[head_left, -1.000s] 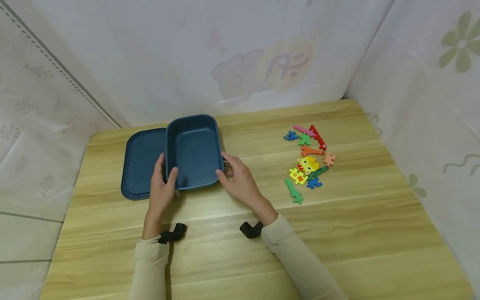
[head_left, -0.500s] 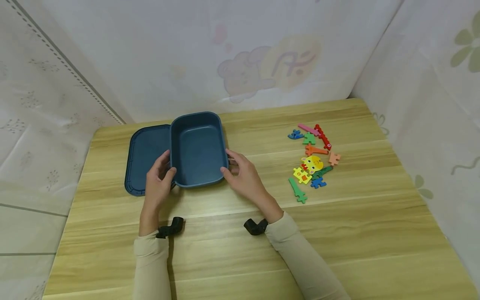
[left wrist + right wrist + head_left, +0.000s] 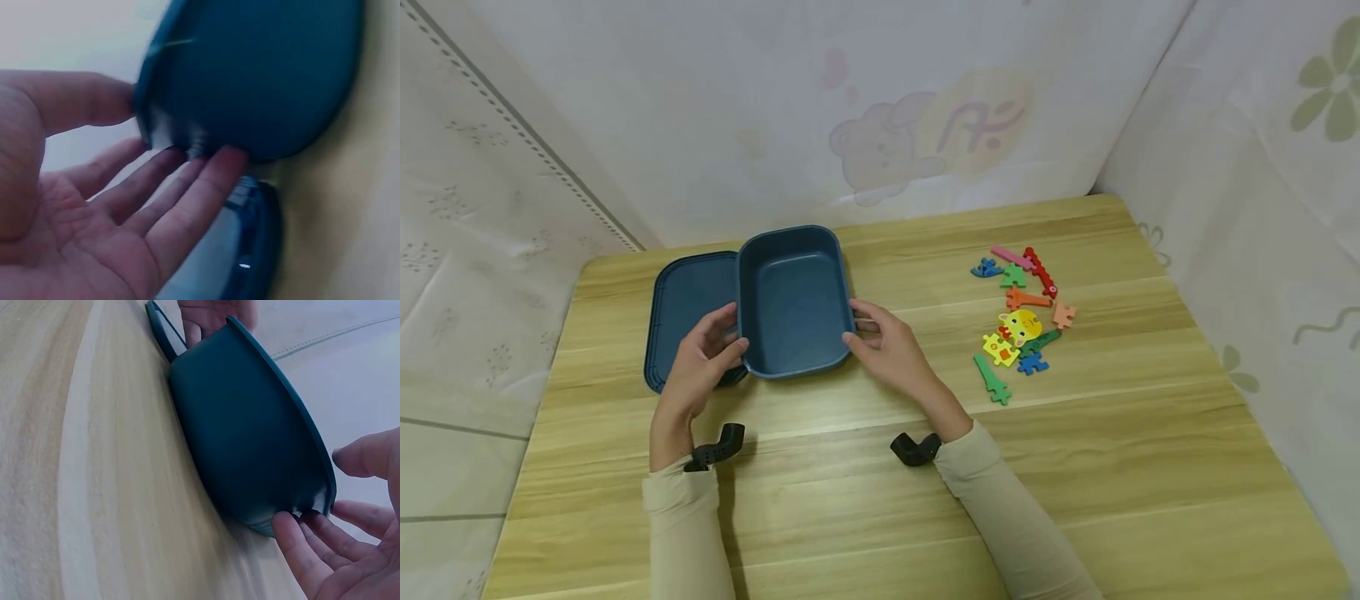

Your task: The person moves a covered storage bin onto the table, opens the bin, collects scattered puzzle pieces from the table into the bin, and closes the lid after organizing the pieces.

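A dark blue rectangular box (image 3: 797, 308) with rounded corners stands lidless in the head view. At its near left corner my left hand (image 3: 696, 358) holds it, thumb at the rim and fingers against the outer wall (image 3: 262, 75). My right hand (image 3: 891, 350) holds the right side near the front corner. In the right wrist view its fingertips touch the outer wall (image 3: 250, 437), with the thumb by the rim. Left of the box lies its matching flat lid (image 3: 688, 300), whose right edge is hidden by the box. The left hand partly covers the lid's near corner.
Several coloured puzzle pieces lie on the right of the wooden table (image 3: 850, 500), among them a yellow animal-face piece (image 3: 1021, 327), a red piece (image 3: 1040, 271) and a green piece (image 3: 992, 380). Printed fabric (image 3: 737, 125) hangs behind the table and at both sides.
The left hand has shifted left and its wrist has swung outward, its fingers still at the box. The box has moved slightly right relative to the lid. The right hand keeps its place on the box.
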Demonstrator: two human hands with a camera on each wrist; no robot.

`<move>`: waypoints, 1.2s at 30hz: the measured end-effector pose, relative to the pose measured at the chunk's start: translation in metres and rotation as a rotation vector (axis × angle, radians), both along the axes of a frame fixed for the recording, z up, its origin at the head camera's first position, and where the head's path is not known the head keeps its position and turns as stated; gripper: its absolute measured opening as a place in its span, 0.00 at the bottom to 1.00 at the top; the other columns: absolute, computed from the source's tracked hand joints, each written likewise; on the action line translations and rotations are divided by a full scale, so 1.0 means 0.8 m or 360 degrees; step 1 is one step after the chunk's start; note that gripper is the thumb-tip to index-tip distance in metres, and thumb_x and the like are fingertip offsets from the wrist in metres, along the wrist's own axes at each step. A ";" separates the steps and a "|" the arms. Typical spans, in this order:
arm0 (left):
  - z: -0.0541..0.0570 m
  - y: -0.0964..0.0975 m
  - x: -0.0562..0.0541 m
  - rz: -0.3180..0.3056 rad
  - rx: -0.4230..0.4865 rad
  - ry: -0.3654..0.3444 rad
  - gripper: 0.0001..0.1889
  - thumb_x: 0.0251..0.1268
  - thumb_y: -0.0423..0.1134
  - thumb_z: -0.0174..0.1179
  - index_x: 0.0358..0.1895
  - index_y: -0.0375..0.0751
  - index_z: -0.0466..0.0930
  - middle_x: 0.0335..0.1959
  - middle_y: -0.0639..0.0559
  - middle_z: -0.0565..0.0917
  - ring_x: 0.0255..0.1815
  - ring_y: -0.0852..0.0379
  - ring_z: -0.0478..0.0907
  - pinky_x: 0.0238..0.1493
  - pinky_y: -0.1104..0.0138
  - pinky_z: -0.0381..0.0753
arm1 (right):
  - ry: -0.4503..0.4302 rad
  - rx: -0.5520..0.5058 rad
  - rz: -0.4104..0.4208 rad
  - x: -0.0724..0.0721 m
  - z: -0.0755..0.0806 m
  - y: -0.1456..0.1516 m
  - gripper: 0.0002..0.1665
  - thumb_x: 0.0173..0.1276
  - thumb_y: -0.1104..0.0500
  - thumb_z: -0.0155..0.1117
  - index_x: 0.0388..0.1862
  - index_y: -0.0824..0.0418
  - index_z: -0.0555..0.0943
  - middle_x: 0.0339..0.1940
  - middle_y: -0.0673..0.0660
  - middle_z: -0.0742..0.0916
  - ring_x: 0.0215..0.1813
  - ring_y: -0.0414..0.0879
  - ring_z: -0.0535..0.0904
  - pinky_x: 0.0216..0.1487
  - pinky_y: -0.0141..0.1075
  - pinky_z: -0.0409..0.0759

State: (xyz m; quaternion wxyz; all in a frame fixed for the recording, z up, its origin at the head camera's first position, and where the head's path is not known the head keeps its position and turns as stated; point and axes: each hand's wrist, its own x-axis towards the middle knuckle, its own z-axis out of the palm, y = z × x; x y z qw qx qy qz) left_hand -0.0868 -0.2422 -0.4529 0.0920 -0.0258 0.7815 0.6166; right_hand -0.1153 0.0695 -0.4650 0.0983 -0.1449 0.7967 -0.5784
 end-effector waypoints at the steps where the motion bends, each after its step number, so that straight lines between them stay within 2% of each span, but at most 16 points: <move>1: 0.002 -0.002 -0.001 -0.0022 -0.0002 -0.0009 0.35 0.82 0.35 0.56 0.86 0.42 0.53 0.85 0.36 0.60 0.82 0.34 0.64 0.52 0.80 0.81 | -0.0009 -0.0003 0.0000 0.000 0.000 0.001 0.35 0.79 0.57 0.66 0.81 0.59 0.70 0.76 0.61 0.80 0.71 0.57 0.82 0.65 0.47 0.86; 4: 0.006 -0.004 -0.003 -0.0049 -0.0003 -0.0034 0.36 0.82 0.34 0.57 0.86 0.41 0.52 0.85 0.35 0.58 0.83 0.32 0.62 0.52 0.81 0.81 | -0.0023 0.0000 0.0007 -0.002 0.002 0.003 0.34 0.79 0.57 0.65 0.80 0.59 0.70 0.75 0.61 0.80 0.71 0.57 0.82 0.66 0.47 0.85; 10: 0.008 -0.001 -0.005 -0.0039 0.0015 -0.0088 0.37 0.82 0.34 0.57 0.87 0.44 0.51 0.86 0.37 0.57 0.82 0.33 0.63 0.51 0.80 0.81 | -0.0051 0.0040 0.0034 -0.004 0.007 0.008 0.32 0.80 0.56 0.64 0.80 0.58 0.71 0.72 0.62 0.82 0.70 0.56 0.83 0.67 0.48 0.85; 14: 0.008 0.000 -0.006 -0.0046 0.0013 -0.0096 0.37 0.82 0.35 0.57 0.87 0.45 0.52 0.86 0.37 0.58 0.81 0.33 0.64 0.51 0.80 0.81 | -0.0051 0.0101 0.0079 -0.005 0.014 0.016 0.32 0.81 0.55 0.63 0.80 0.59 0.71 0.74 0.60 0.81 0.71 0.55 0.82 0.68 0.47 0.84; 21: 0.007 -0.004 -0.004 -0.0042 -0.0002 -0.0100 0.37 0.81 0.34 0.56 0.87 0.45 0.52 0.84 0.35 0.60 0.79 0.34 0.66 0.51 0.79 0.82 | 0.0039 0.0184 0.0113 -0.005 0.034 0.032 0.30 0.81 0.54 0.63 0.78 0.61 0.73 0.74 0.62 0.80 0.72 0.58 0.81 0.71 0.49 0.81; 24: 0.008 -0.005 -0.004 -0.0035 -0.0025 -0.0106 0.37 0.81 0.35 0.57 0.87 0.46 0.53 0.84 0.36 0.60 0.75 0.41 0.71 0.51 0.78 0.83 | 0.0105 0.0223 0.0077 -0.006 0.041 0.042 0.30 0.80 0.54 0.64 0.77 0.61 0.75 0.73 0.63 0.81 0.71 0.57 0.82 0.72 0.49 0.81; 27: 0.009 -0.007 -0.002 -0.0021 -0.0058 -0.0118 0.37 0.81 0.36 0.58 0.87 0.46 0.53 0.84 0.37 0.61 0.67 0.58 0.77 0.51 0.78 0.83 | 0.0185 0.0262 0.0033 -0.008 0.046 0.051 0.29 0.79 0.54 0.66 0.74 0.60 0.77 0.71 0.61 0.83 0.69 0.55 0.83 0.70 0.49 0.82; 30: 0.009 -0.008 -0.003 -0.0011 -0.0062 -0.0120 0.37 0.81 0.37 0.58 0.86 0.46 0.54 0.84 0.37 0.62 0.58 0.72 0.78 0.50 0.77 0.84 | 0.0252 0.0297 -0.0004 -0.011 0.049 0.060 0.27 0.77 0.55 0.69 0.72 0.59 0.79 0.68 0.59 0.85 0.68 0.54 0.83 0.70 0.49 0.82; 32: 0.009 -0.007 -0.004 -0.0017 -0.0053 -0.0120 0.37 0.81 0.37 0.58 0.86 0.46 0.54 0.84 0.37 0.61 0.56 0.75 0.78 0.51 0.77 0.84 | 0.0284 0.0329 -0.0029 -0.013 0.049 0.067 0.26 0.77 0.55 0.69 0.71 0.59 0.80 0.67 0.59 0.85 0.67 0.54 0.83 0.70 0.49 0.82; 36: 0.008 -0.005 -0.005 -0.0025 -0.0039 -0.0126 0.37 0.81 0.37 0.58 0.86 0.47 0.54 0.85 0.38 0.61 0.57 0.75 0.77 0.51 0.77 0.84 | 0.0335 0.0398 -0.0081 -0.017 0.046 0.082 0.25 0.76 0.55 0.70 0.69 0.60 0.82 0.67 0.59 0.86 0.67 0.55 0.83 0.70 0.50 0.82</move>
